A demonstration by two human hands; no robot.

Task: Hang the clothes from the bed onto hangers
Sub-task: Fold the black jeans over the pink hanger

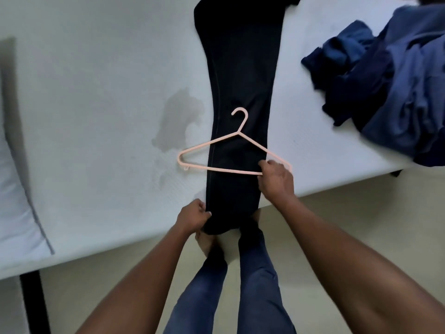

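Trousers of black cloth (240, 80), folded into one long narrow strip, lie flat on the white mattress of the bed (96, 104). They run from the far side straight toward the person, and their near end hangs just over the bed's edge. Across the lower part of this strip lies a thin pale pink plastic hanger (224, 169). Its hook points away from the person, and its bottom bar and both sloping arms show on top of the cloth.

The right hand (274, 177) grips the hanger's right corner, with the fingers curled round the bar where it meets the arm. The left hand (192, 218) pinches the near end of the trousers at their left side, right at the mattress edge, thumb on top of the cloth. The two hands are apart, the right one farther onto the bed.

A rumpled heap of blue clothes (385, 92) sits on the bed to the right, well apart from the trousers. A grey blotchy stain (178, 119) marks the mattress just left of the trousers, near the hanger's left corner. A white pillow (12, 189) lies at the far left edge. Below the bed, the person's legs in blue jeans (252, 273) stand on a beige floor (337, 213), and a black bed leg (36, 302) shows at lower left.
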